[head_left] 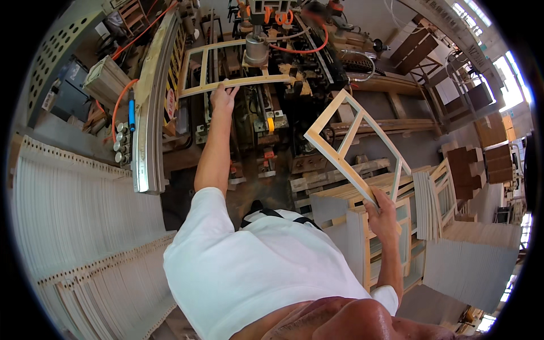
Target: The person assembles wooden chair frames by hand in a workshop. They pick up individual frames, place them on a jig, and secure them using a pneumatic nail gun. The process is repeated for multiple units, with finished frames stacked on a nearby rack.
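Observation:
My left hand (224,96) reaches forward with its fingers apart, touching the near rail of a pale wooden frame (255,81). That frame lies across the machine bed, beneath a round metal press head (256,52). To the right, my right hand (383,216) is closed round the lower corner of a second wooden frame (350,172). This one is held up at a slant, with crossbars dividing its opening. Part of the right hand's grip is hidden behind the rail.
Stacks of white panels (73,198) stand at the left, beside a long metal beam (148,164). More wooden frames (439,190) and a pale panel stack (470,266) are at the right. An orange hose (323,42) loops near the press head. A pallet (340,177) sits ahead.

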Demonstrator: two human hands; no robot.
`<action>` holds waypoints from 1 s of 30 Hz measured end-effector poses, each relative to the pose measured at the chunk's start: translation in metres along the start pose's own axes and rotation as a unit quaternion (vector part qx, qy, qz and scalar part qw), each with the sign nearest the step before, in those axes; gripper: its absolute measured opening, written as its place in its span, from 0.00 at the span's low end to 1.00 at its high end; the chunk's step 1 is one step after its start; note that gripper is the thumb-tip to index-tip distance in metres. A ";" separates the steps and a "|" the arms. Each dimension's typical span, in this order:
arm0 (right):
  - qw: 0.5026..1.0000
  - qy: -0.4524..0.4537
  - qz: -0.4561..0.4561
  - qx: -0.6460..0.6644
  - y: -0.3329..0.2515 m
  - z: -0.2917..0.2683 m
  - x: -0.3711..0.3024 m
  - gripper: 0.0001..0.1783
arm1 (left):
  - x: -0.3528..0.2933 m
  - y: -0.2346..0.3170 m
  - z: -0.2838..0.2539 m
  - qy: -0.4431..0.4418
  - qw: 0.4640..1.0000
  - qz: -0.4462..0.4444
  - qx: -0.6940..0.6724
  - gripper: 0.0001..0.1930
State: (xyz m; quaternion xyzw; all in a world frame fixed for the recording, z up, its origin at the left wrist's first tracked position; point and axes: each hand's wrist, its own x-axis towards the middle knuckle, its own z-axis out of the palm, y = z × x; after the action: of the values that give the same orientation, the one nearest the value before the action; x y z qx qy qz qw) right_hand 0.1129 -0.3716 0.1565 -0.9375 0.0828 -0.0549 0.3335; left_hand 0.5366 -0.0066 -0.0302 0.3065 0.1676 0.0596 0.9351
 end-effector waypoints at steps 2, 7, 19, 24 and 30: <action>1.000 -0.001 -0.019 -0.006 0.012 -0.001 -0.001 0.19 | -0.012 -0.009 0.005 0.003 1.000 -0.013 -0.009 0.21; 0.999 -0.032 0.014 0.002 0.016 -0.015 -0.005 0.20 | -0.040 -0.026 -0.004 0.014 1.000 -0.002 -0.023 0.19; 0.998 -0.027 -0.051 0.016 0.045 -0.036 -0.009 0.19 | -0.046 -0.014 0.006 0.030 0.998 0.022 0.043 0.18; 0.998 -0.050 -0.034 0.032 0.058 -0.032 -0.019 0.20 | -0.032 -0.026 -0.006 0.012 0.998 0.010 0.055 0.16; 0.997 -0.079 -0.015 -0.010 0.067 -0.028 -0.017 0.20 | -0.046 -0.022 0.003 0.006 0.996 0.027 0.086 0.16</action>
State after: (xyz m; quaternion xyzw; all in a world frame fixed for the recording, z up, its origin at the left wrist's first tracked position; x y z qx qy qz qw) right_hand 0.0836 -0.4365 0.1350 -0.9432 0.0424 0.0153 0.3292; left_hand 0.4943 -0.0356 -0.0283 0.3895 0.1698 0.0718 0.9024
